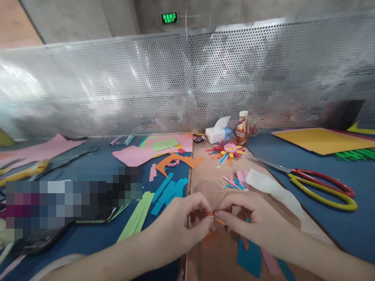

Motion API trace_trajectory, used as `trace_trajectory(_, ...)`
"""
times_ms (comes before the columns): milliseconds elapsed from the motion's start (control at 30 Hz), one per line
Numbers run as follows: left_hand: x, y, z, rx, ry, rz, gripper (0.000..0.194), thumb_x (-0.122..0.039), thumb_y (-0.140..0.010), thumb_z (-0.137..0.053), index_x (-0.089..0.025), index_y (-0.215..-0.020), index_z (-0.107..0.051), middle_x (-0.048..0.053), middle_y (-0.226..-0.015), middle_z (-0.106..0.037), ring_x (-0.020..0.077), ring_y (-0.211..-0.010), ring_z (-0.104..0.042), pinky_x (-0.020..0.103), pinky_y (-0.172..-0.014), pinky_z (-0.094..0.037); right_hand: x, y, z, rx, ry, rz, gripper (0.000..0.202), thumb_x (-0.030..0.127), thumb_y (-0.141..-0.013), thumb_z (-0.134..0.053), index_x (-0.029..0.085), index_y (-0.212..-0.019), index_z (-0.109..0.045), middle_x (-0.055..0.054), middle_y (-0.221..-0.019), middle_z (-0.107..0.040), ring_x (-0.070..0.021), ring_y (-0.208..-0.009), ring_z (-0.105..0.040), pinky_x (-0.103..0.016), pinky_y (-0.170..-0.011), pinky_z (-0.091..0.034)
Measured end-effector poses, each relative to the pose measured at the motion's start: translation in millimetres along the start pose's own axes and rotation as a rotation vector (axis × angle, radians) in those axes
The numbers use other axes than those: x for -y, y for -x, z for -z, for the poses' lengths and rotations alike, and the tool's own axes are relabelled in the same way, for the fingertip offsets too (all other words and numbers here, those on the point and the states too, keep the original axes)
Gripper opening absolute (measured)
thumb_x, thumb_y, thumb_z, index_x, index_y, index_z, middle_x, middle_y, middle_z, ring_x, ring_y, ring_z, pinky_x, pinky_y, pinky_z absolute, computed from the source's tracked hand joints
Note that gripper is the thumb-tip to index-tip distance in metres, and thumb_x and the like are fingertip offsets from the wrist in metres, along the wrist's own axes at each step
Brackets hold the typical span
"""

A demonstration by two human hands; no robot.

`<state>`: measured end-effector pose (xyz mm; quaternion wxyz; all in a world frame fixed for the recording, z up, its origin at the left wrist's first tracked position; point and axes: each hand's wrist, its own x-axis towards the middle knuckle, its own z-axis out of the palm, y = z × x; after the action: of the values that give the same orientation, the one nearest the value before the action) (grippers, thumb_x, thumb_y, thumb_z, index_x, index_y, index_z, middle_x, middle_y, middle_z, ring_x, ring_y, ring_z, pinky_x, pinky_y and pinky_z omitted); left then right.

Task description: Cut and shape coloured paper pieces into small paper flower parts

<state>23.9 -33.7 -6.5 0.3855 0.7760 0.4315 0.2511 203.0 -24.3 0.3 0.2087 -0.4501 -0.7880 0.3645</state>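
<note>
Between the fingertips of my left hand [189,220] and my right hand [249,214] is a thin orange paper strip [209,214]. Both hands are closed in a pinch, thumbs against fingers, and nearly touch each other over the brown board [215,257]. Below my right hand lies a blue paper piece [249,257]. Just beyond my hands sits a small pile of pink and blue paper strips [238,180]. Farther back on the board rests a many-coloured paper flower [230,148] with a pink middle. Blue paper strips [170,193] and light green strips [136,216] lie left of my left hand.
Red-and-yellow-handled scissors [322,187] lie at right, beside a crumpled white tissue [272,189]. A tissue pack [218,134] and a brown-labelled bottle [242,128] stand at the back before a perforated metal screen [117,86]. Orange paper [175,160] lies left of the board.
</note>
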Motion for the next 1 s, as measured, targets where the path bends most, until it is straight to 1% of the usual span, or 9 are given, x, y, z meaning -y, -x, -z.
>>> trace_trajectory(167, 1.8, -0.2, -2.3, -0.038, -0.134, -0.036, 0.007, -0.019, -0.076, -0.042, -0.019, -0.072, -0.048, -0.003, -0.063, -0.053, 0.0091, -0.056, -0.046, 0.019, -0.052, -0.036, -0.1, -0.5, -1.0, 0.019, -0.055, -0.035, 0.018, 0.030, -0.081, -0.045, 0.018, -0.074, -0.056, 0.002, -0.068, -0.058, -0.0025, -0.038, -0.049, -0.012, -0.037, -0.041)
trace_trajectory(300, 1.4, -0.4, -3.1, -0.068, -0.214, -0.070, 0.007, -0.017, -0.073, -0.042, -0.019, -0.069, -0.047, -0.004, -0.061, -0.049, 0.0086, -0.055, -0.044, 0.018, -0.051, -0.035, -1.4, 0.3, -1.7, -0.005, 0.000, 0.014, 0.016, 0.028, -0.081, -0.046, 0.018, -0.073, -0.056, 0.003, -0.067, -0.057, -0.0017, -0.039, -0.049, -0.012, -0.039, -0.041)
trace_trajectory(400, -0.1, -0.7, -3.6, -0.087, -0.246, -0.092, 0.008, -0.015, -0.072, -0.041, -0.019, -0.067, -0.045, -0.004, -0.061, -0.048, 0.0086, -0.056, -0.044, 0.018, -0.053, -0.035, -4.6, 1.2, -4.5, 0.000, -0.021, 0.035, 0.018, 0.030, -0.082, -0.044, 0.018, -0.075, -0.055, 0.003, -0.067, -0.054, -0.0042, -0.045, -0.051, -0.012, -0.037, -0.040)
trace_trajectory(500, -1.3, -1.9, -3.7, -0.083, -0.214, -0.079, 0.008, -0.016, -0.073, -0.041, -0.019, -0.066, -0.044, -0.004, -0.061, -0.047, 0.0085, -0.054, -0.043, 0.018, -0.051, -0.034, -6.0, 2.0, -7.3, 0.003, -0.047, 0.037, 0.017, 0.031, -0.082, -0.043, 0.019, -0.076, -0.054, 0.002, -0.070, -0.052, -0.0057, -0.050, -0.053, -0.012, -0.035, -0.040)
trace_trajectory(567, -1.8, -2.4, -3.2, -0.068, -0.164, -0.049, 0.008, -0.017, -0.073, -0.041, -0.019, -0.066, -0.044, -0.004, -0.060, -0.048, 0.0088, -0.054, -0.043, 0.018, -0.050, -0.034, -5.2, 2.6, -8.3, 0.000, -0.057, 0.036, 0.013, 0.028, -0.081, -0.044, 0.019, -0.077, -0.053, 0.002, -0.072, -0.052, -0.0055, -0.052, -0.053, -0.011, -0.036, -0.040)
trace_trajectory(700, -2.4, -1.9, -1.5, -0.036, -0.029, 0.003, 0.008, -0.017, -0.074, -0.040, -0.019, -0.068, -0.045, -0.002, -0.064, -0.054, 0.0103, -0.059, -0.049, 0.019, -0.051, -0.036, -4.1, 3.5, -9.0, -0.011, -0.086, 0.026, 0.007, 0.021, -0.079, -0.046, 0.019, -0.077, -0.052, 0.002, -0.074, -0.053, -0.0045, -0.052, -0.052, -0.010, -0.036, -0.040)
trace_trajectory(767, -2.6, -1.2, -1.1, -0.026, 0.017, 0.018, 0.007, -0.016, -0.075, -0.040, -0.019, -0.070, -0.045, -0.002, -0.065, -0.056, 0.0110, -0.060, -0.052, 0.020, -0.054, -0.038, -5.5, 3.4, -9.3, -0.011, -0.100, 0.011, 0.008, 0.024, -0.079, -0.046, 0.019, -0.077, -0.052, 0.002, -0.075, -0.053, -0.0050, -0.051, -0.052, -0.011, -0.035, -0.039)
trace_trajectory(867, -2.1, -0.2, -1.6, -0.024, 0.028, 0.019, 0.008, -0.017, -0.076, -0.040, -0.019, -0.070, -0.045, -0.001, -0.066, -0.057, 0.0124, -0.063, -0.054, 0.022, -0.057, -0.040, -8.2, 3.3, -9.7, -0.012, -0.125, -0.011, 0.014, 0.030, -0.080, -0.046, 0.019, -0.078, -0.053, 0.001, -0.073, -0.055, -0.0064, -0.051, -0.053, -0.012, -0.033, -0.038)
trace_trajectory(1000, 0.3, 0.8, -2.3, -0.011, 0.044, 0.041, 0.008, -0.019, -0.077, -0.040, -0.019, -0.071, -0.046, -0.001, -0.067, -0.059, 0.0133, -0.065, -0.056, 0.023, -0.059, -0.042, -9.6, 3.8, -10.0, -0.017, -0.166, -0.028, 0.017, 0.034, -0.080, -0.046, 0.019, -0.077, -0.056, 0.000, -0.071, -0.057, -0.0075, -0.051, -0.054, -0.013, -0.032, -0.037)
